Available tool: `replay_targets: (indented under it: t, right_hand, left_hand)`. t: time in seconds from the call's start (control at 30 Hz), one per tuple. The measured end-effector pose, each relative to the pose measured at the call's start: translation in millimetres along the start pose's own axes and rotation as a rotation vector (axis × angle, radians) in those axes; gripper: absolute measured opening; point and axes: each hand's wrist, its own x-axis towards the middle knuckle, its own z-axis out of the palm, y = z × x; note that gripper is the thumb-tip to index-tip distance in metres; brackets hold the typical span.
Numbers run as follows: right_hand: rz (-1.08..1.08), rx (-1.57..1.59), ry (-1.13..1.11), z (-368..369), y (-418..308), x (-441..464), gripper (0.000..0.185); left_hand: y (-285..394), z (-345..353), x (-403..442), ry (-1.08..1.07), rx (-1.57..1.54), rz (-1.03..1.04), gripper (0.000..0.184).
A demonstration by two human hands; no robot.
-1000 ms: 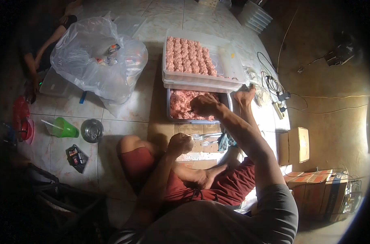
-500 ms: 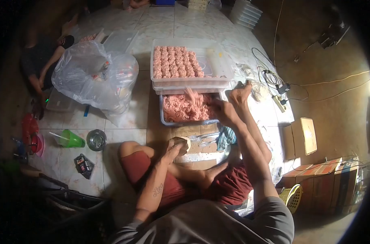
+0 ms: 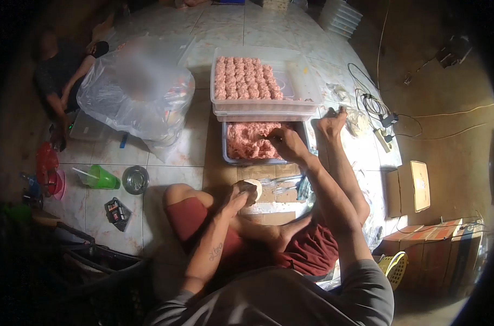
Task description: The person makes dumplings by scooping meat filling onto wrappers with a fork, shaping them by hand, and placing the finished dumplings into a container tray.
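My left hand [image 3: 238, 199] is closed around a round, pale, flat-faced thing [image 3: 254, 187] above the cardboard; its exact kind is unclear. My right hand [image 3: 289, 145] grips a small, dark, thin utensil [image 3: 264, 137] whose tip meets the minced meat [image 3: 244, 142]. The meat fills a blue-rimmed tub [image 3: 225, 155] in front of me. Behind it, stacked clear plastic boxes [image 3: 268, 111] stand with rows of meat balls [image 3: 244, 79] in the top one. Forks [image 3: 282, 181] lie on the cardboard [image 3: 271, 219] between the tub and my legs.
A large clear plastic bag [image 3: 165, 130] stands left of the boxes. A green cup [image 3: 105, 177], a glass ashtray [image 3: 135, 180] and a small dark tray [image 3: 118, 213] sit at left. Cables [image 3: 366, 100] and a power strip [image 3: 384, 140] lie at right. Another person [image 3: 59, 70] sits far left.
My right hand has turned, and the utensil now presses into the meat, whose surface looks smoother. The whole view has shifted slightly. My left hand keeps its hold.
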Motion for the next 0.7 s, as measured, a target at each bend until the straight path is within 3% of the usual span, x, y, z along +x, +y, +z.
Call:
replay_targets:
  t: [0.03, 0.1, 0.17, 0.2, 0.23, 0.3, 0.43, 0.5, 0.6, 0.67, 0.7]
  right_hand:
    - [-0.086, -0.107, -0.02, 9, -4, 7, 0.018]
    - [-0.062, -0.516, -0.109, 32, -8, 23, 0.022]
    - [-0.121, -0.605, -0.054, 53, -8, 43, 0.021]
    - [-0.18, -0.691, 0.003, 66, -7, 50, 0.021]
    - [-0.18, -0.692, -0.007, 84, -6, 54, 0.021]
    - [-0.258, -0.749, -0.106, 104, -1, 59, 0.018]
    - [-0.277, -0.592, -0.307, 75, 29, 66, 0.014]
    - [-0.454, -0.556, 0.066, 82, 35, 61, 0.012]
    - [-0.197, -0.543, -0.119, 101, 19, 53, 0.013]
    - [-0.477, -0.539, 0.185, 107, 20, 43, 0.012]
    - [-0.317, -0.567, 0.018, 95, 21, 36, 0.013]
  left_hand:
    - [14, 5, -8, -0.055, -0.053, -0.023, 0.039]
    - [33, 11, -14, 0.039, -0.024, -0.06, 0.037]
    - [39, 5, -10, -0.164, -0.181, -0.134, 0.043]
    - [26, 6, -2, -0.153, -0.117, -0.028, 0.029]
    - [44, 11, -11, -0.151, -0.126, -0.034, 0.029]
    - [79, 19, -25, 0.094, 0.026, -0.126, 0.03]
    - [71, 12, -20, -0.111, -0.284, -0.091, 0.029]
    - [58, 12, -8, -0.255, -0.254, 0.008, 0.027]
    - [49, 14, 1, -0.278, -0.275, -0.156, 0.019]
    - [53, 12, -9, -0.276, -0.348, -0.106, 0.015]
    - [55, 13, -16, -0.27, -0.439, -0.056, 0.015]
